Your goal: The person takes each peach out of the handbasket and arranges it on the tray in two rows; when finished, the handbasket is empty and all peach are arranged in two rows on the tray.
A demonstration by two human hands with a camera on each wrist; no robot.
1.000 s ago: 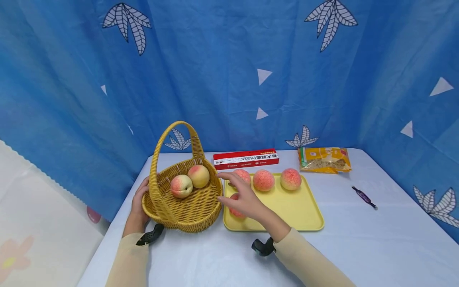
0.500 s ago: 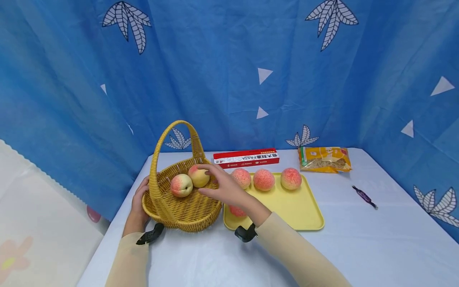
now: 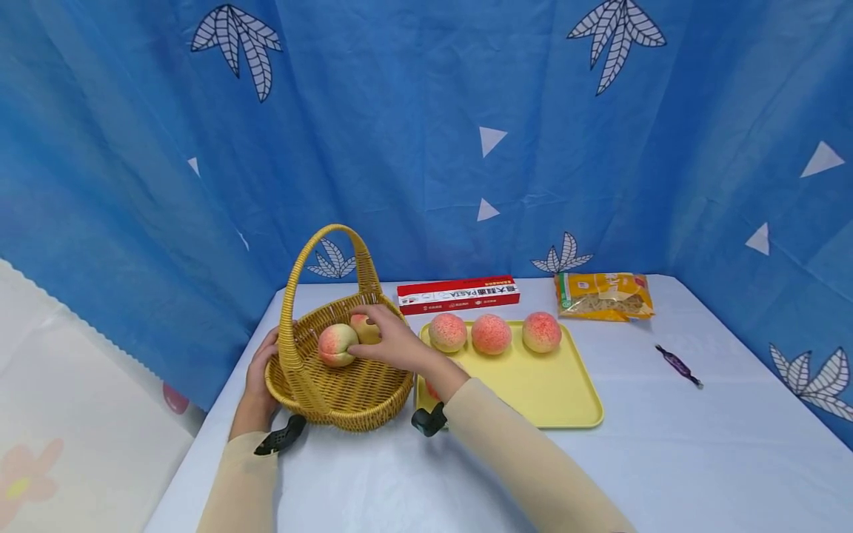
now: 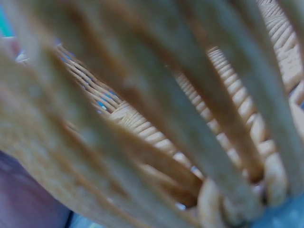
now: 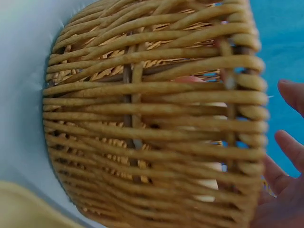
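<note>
"PASTA" stands beside Chinese characters on the long red-and-white box (image 3: 458, 295); the orange plastic bag's (image 3: 604, 297) print is illegibly small.

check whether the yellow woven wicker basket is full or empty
Neither: the yellow woven wicker basket has two round pink-and-yellow peaches inside, and bare woven floor shows in front of them.
</note>
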